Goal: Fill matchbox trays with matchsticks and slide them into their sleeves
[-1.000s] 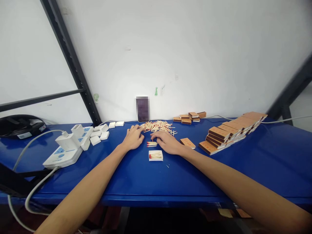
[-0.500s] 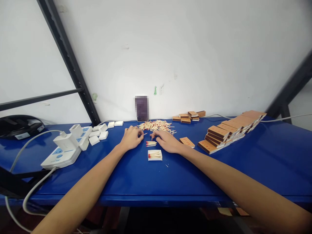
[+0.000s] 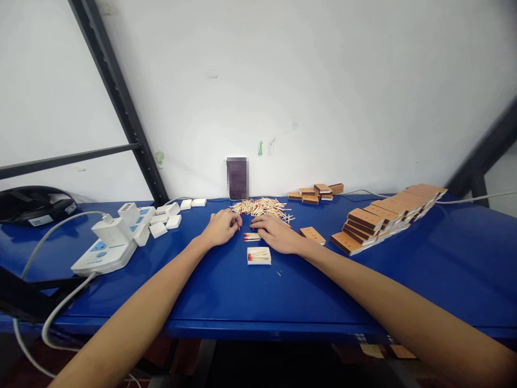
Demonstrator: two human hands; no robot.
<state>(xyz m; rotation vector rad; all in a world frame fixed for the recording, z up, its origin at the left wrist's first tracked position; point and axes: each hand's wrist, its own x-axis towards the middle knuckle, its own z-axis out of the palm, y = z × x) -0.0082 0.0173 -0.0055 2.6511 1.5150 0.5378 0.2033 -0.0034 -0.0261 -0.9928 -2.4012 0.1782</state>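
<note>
Red-tipped pale wooden matches (image 3: 264,206) are heaped loosely on the smooth blue tabletop (image 3: 226,296), just beyond the two bare hands. The left hand (image 3: 224,226) is held curled, thumb and fingers drawn nearly together, and a single match (image 3: 239,228), of which little but the red head can be seen, is pinched at the fingertips. The right hand (image 3: 275,233) is laid low with its fingers slightly bent and partly spread; whether anything is gripped in it cannot be told. Under its thumb side a short row of matches (image 3: 251,237) is laid out, heads to the left. Nearer the front edge, more matches are held in a white rectangular open tray (image 3: 259,263). To the right, a flat orange-brown cardboard matchbox (image 3: 312,235) is set apart, and beyond it similar boxes are stacked in a long stepped row (image 3: 374,218). A smaller pile of matchboxes (image 3: 315,193) is placed near the white wall (image 3: 323,81). At left, small white rectangular pieces (image 3: 165,218) are scattered beside a white power strip with blue sockets (image 3: 105,258).
</note>
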